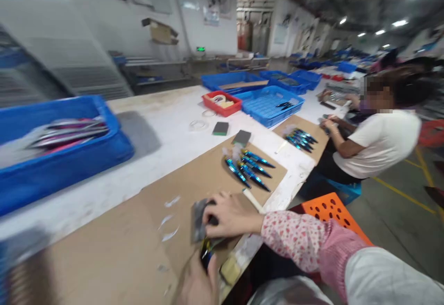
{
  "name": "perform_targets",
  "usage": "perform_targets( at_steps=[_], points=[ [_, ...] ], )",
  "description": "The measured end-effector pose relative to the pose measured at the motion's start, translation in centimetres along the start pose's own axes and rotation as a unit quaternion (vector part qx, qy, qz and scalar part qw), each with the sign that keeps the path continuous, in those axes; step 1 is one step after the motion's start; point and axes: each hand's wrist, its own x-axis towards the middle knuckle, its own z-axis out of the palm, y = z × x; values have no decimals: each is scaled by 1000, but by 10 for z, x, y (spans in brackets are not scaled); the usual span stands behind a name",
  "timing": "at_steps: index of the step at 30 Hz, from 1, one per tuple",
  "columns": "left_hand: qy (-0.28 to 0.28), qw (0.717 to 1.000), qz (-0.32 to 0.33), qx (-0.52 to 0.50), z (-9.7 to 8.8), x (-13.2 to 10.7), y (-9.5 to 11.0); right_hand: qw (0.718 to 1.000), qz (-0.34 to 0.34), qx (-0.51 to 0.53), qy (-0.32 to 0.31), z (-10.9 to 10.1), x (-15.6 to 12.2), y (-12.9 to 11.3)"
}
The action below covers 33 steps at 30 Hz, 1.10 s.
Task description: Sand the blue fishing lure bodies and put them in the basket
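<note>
My left hand (198,281) is closed around a shiny dark tapered piece with a yellow end (206,252), at the near edge of the table. Just above it, my right hand (227,216), in a pink patterned sleeve, has its fingers curled down over a grey block (198,221). Something dark shows between thumb and fingers, too blurred and covered to name. Beyond the right hand, several shiny blue-and-black tapered pieces (251,168) lie side by side on brown cardboard (138,221), with clear plastic at their yellow ends.
Curled white scraps (169,235) lie left of my hands; a pale stick (253,201) lies to the right. Farther off are grey blocks (220,128), a red tray (222,103) and blue crates (272,106). A large blue crate (118,143) stands left. A co-worker (378,143) sits right.
</note>
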Motion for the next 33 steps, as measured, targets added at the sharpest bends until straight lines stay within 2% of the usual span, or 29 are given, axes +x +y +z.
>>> perform_targets(
  at_steps=[2,5,10,15,21,25,27,30,33],
  points=[
    [-3,1000,-12,1,-3,-10,4,1000,8,0,4,-1,2,4],
    [18,1000,-13,1,-3,-10,13,999,49,-14,19,2,7,8],
    [27,1000,-10,-6,-2,-10,19,1000,9,22,13,5,-2,8],
    [30,999,-14,-23,-4,-12,19,998,46,-13,38,0,4,9],
    [31,999,-16,-38,-5,-12,22,999,25,13,17,1,0,8],
    [36,998,-19,-38,-6,-10,20,996,67,-29,42,0,9,10],
    [28,998,-18,-43,-5,-10,18,997,60,-25,47,0,7,8],
    [9,998,-24,-59,-5,-11,12,999,43,-5,26,-3,4,2],
    [-14,997,-50,-56,-4,-7,4,997,76,-33,8,-6,7,-2]
  ],
)
